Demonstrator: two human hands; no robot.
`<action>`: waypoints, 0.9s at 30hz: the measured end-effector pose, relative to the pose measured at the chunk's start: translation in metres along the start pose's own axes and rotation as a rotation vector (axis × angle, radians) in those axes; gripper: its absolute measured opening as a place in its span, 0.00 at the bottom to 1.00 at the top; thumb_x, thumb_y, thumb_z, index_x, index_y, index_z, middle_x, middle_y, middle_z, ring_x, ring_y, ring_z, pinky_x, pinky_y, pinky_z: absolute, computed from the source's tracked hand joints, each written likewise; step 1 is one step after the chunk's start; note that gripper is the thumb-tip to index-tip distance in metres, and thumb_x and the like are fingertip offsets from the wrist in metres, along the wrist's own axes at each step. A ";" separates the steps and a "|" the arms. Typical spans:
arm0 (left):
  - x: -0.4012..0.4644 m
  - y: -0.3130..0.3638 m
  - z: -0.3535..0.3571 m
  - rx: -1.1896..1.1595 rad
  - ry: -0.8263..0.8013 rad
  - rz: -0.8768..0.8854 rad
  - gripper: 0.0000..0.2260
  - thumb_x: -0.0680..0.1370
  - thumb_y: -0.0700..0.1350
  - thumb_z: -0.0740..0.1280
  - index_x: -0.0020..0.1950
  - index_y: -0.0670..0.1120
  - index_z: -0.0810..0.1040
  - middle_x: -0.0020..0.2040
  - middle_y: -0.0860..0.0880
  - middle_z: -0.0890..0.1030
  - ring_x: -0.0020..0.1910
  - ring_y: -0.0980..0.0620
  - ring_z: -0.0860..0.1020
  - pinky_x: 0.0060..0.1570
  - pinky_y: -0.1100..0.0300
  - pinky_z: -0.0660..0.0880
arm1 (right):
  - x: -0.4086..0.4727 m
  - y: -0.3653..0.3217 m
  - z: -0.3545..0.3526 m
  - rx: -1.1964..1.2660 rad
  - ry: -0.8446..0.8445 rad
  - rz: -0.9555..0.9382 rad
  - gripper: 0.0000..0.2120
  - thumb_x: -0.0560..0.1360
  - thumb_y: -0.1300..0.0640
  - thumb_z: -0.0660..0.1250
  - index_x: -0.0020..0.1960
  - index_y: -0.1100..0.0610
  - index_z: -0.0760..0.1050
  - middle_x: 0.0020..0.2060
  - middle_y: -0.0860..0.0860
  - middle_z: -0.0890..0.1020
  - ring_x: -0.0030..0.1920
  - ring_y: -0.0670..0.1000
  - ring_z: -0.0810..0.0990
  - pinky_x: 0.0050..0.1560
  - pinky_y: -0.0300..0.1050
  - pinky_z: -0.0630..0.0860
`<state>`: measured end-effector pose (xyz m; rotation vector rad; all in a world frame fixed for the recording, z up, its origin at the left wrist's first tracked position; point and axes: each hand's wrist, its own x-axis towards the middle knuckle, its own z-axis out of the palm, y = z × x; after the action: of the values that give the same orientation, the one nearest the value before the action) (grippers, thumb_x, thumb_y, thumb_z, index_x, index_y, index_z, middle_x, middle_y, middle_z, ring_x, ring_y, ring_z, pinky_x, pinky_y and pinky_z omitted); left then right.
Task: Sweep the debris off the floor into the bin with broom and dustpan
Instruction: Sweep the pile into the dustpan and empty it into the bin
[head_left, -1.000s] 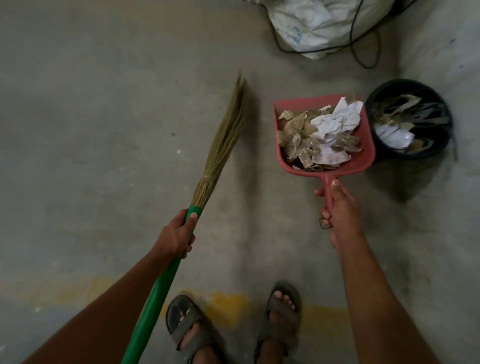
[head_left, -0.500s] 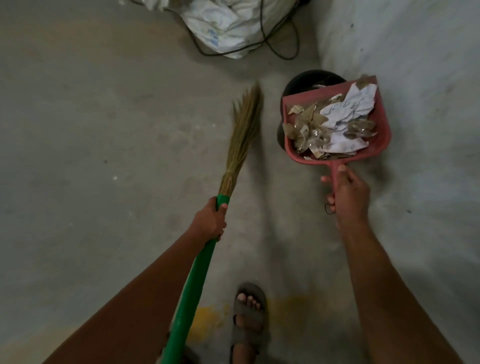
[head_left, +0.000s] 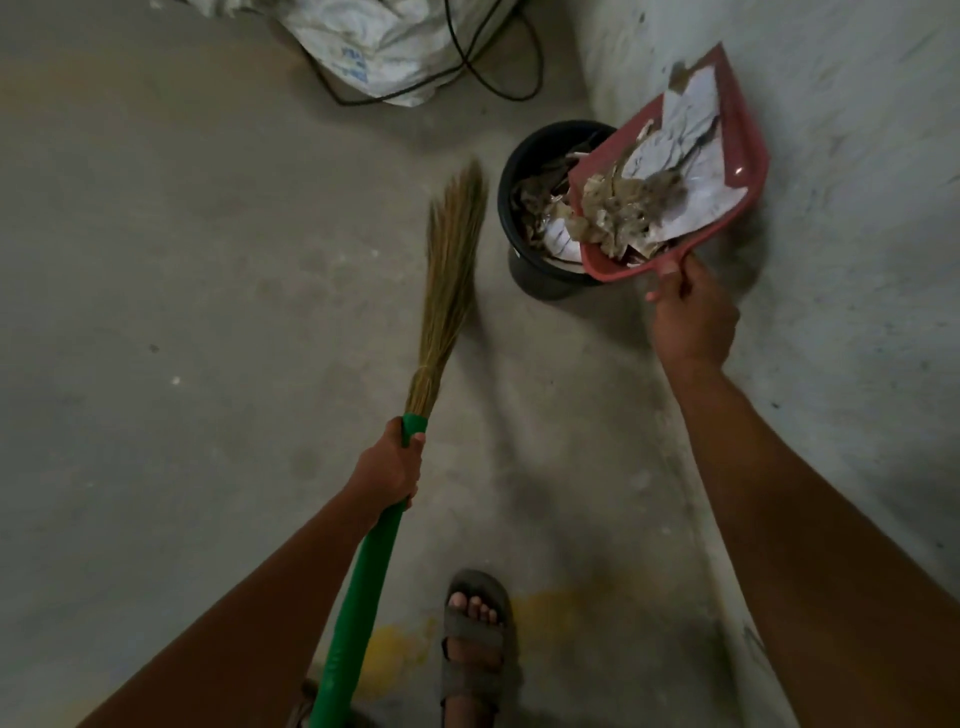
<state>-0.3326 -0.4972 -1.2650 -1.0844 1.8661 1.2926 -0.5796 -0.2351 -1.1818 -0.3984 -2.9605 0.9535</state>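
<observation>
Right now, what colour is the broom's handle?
Bright green, under the left hand gripping the broom handle; head view, the only one.

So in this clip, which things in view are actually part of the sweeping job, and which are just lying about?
Part of the job:
- broom, gripped by the left hand
- red dustpan, tilted over the bin, held by the right hand
- paper debris in the pan
- black bin

Lying about:
- white sack
- black cable
</observation>
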 end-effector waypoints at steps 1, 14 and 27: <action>0.001 -0.002 -0.001 0.007 0.002 0.003 0.17 0.88 0.52 0.58 0.76 0.50 0.66 0.43 0.42 0.80 0.33 0.47 0.78 0.32 0.54 0.78 | 0.002 -0.001 0.004 -0.026 0.005 -0.004 0.20 0.85 0.39 0.55 0.62 0.47 0.82 0.47 0.45 0.87 0.54 0.52 0.84 0.49 0.45 0.72; 0.002 -0.003 0.004 0.010 -0.004 0.003 0.18 0.88 0.53 0.57 0.77 0.50 0.64 0.43 0.42 0.79 0.34 0.46 0.78 0.31 0.55 0.78 | 0.010 -0.028 0.008 -0.233 0.016 0.035 0.18 0.86 0.41 0.58 0.71 0.43 0.77 0.63 0.53 0.83 0.63 0.61 0.81 0.53 0.52 0.73; 0.003 -0.008 -0.007 0.121 -0.004 0.022 0.18 0.88 0.54 0.57 0.76 0.50 0.64 0.47 0.39 0.81 0.32 0.46 0.79 0.28 0.56 0.78 | -0.015 -0.045 -0.024 -0.227 0.100 0.064 0.14 0.84 0.46 0.64 0.67 0.45 0.80 0.62 0.53 0.84 0.61 0.62 0.82 0.57 0.58 0.77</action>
<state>-0.3271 -0.5064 -1.2683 -1.0002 1.9317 1.1765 -0.5739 -0.2603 -1.1349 -0.5305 -2.9881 0.5821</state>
